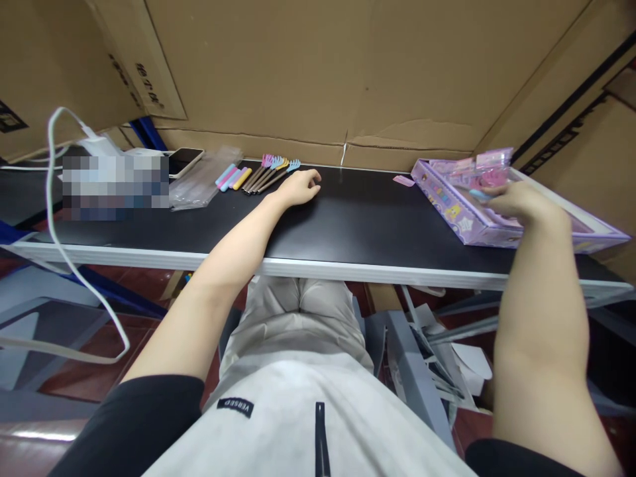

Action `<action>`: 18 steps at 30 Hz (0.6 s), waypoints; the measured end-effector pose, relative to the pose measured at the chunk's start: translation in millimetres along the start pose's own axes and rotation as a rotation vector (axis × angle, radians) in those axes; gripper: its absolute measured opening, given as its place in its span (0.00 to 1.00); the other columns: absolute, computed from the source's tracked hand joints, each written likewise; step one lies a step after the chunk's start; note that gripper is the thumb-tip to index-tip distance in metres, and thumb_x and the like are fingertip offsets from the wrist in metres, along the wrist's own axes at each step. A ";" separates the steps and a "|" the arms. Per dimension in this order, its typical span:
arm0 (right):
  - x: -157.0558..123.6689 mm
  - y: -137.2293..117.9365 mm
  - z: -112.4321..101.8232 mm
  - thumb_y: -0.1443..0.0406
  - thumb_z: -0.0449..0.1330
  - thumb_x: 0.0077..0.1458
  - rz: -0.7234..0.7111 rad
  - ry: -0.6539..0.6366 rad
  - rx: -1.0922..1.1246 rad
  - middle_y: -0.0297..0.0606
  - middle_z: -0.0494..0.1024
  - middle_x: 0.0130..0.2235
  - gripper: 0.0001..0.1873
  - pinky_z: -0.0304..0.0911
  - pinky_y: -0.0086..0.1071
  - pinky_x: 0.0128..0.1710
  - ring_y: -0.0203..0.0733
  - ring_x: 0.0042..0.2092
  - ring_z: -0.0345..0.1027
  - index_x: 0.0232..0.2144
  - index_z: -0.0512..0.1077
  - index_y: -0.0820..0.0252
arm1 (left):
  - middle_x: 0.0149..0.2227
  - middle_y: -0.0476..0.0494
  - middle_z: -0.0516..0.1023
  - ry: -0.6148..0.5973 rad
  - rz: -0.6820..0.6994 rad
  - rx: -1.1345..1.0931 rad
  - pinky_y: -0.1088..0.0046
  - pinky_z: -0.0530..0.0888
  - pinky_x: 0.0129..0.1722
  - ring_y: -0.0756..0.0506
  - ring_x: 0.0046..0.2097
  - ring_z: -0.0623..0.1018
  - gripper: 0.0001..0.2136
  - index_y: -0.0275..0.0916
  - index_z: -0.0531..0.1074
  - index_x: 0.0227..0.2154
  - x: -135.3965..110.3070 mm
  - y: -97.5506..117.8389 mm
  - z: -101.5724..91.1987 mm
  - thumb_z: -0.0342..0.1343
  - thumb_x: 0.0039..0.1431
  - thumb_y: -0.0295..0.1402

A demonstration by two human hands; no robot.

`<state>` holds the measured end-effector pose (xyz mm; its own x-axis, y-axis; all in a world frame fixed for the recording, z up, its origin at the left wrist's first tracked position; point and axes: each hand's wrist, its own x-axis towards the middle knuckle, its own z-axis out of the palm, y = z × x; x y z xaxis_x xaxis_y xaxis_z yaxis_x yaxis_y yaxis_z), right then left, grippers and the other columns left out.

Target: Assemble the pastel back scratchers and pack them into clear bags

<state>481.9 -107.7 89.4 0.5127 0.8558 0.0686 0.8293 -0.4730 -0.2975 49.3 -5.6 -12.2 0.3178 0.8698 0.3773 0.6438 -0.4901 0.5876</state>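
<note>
My left hand [298, 188] rests on the black table, fingers loosely curled, with a gap between thumb and forefinger and nothing in it. Just left of it lie several metal rods with coloured claw heads [271, 173], like small back scratchers. Beside those is a row of pastel handle-like sticks [233, 177] in blue, pink, purple and yellow. My right hand [521, 201] reaches into an open purple cartoon-printed box [447, 209], its fingertips closed on a light blue piece [479, 195]. Pink pieces and a clear pink-tinted package [491, 162] lie in the box; my hand hides part of its inside.
Clear plastic bags [199, 182] and a phone [185, 161] lie at the left, near a blurred-out patch and a white cable [52, 172]. A small pink slip [403, 180] lies by the box. Cardboard walls [318, 73] enclose the back and sides.
</note>
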 end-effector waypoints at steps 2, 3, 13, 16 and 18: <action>4.3 1.0 2.8 0.79 0.70 0.60 -0.008 0.005 0.030 0.52 0.88 0.45 0.15 0.66 0.44 0.49 0.36 0.28 0.61 0.29 0.78 0.53 | 0.37 0.42 0.85 -0.021 0.013 0.019 0.59 0.78 0.58 0.38 0.45 0.84 0.06 0.42 0.80 0.38 -0.5 1.0 -1.6 0.62 0.59 0.26; 7.5 2.3 3.9 0.81 0.69 0.58 -0.010 0.002 0.021 0.50 0.87 0.42 0.19 0.67 0.44 0.48 0.36 0.28 0.61 0.27 0.76 0.52 | 0.37 0.42 0.85 -0.029 0.019 0.024 0.59 0.78 0.58 0.38 0.45 0.84 0.06 0.43 0.80 0.36 -0.7 1.4 -2.3 0.62 0.59 0.26; 21.7 4.2 9.1 0.86 0.61 0.54 0.015 -0.196 -0.062 0.43 0.84 0.31 0.25 0.70 0.45 0.41 0.39 0.27 0.69 0.17 0.76 0.56 | 0.38 0.40 0.86 -0.039 0.019 0.012 0.58 0.78 0.60 0.37 0.47 0.85 0.07 0.42 0.81 0.32 -2.8 6.8 -4.6 0.61 0.57 0.24; 19.3 1.6 10.4 0.85 0.62 0.56 0.023 -0.226 -0.058 0.42 0.83 0.29 0.26 0.69 0.46 0.43 0.38 0.27 0.68 0.14 0.74 0.56 | 0.39 0.39 0.86 -0.050 0.016 0.023 0.58 0.78 0.60 0.37 0.47 0.85 0.07 0.41 0.82 0.32 -3.8 8.6 -5.4 0.61 0.57 0.23; 23.4 5.2 13.6 0.83 0.66 0.55 -0.057 -0.118 -0.030 0.45 0.83 0.28 0.26 0.68 0.45 0.38 0.37 0.25 0.67 0.12 0.75 0.56 | 0.40 0.38 0.87 -0.055 0.018 0.038 0.57 0.78 0.59 0.36 0.47 0.85 0.07 0.41 0.82 0.33 -4.1 8.9 -5.9 0.60 0.58 0.23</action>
<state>495.1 -87.3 76.5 0.4360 0.8995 -0.0287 0.8638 -0.4272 -0.2673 49.6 -13.9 -4.3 0.3668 0.8633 0.3467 0.6636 -0.5040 0.5528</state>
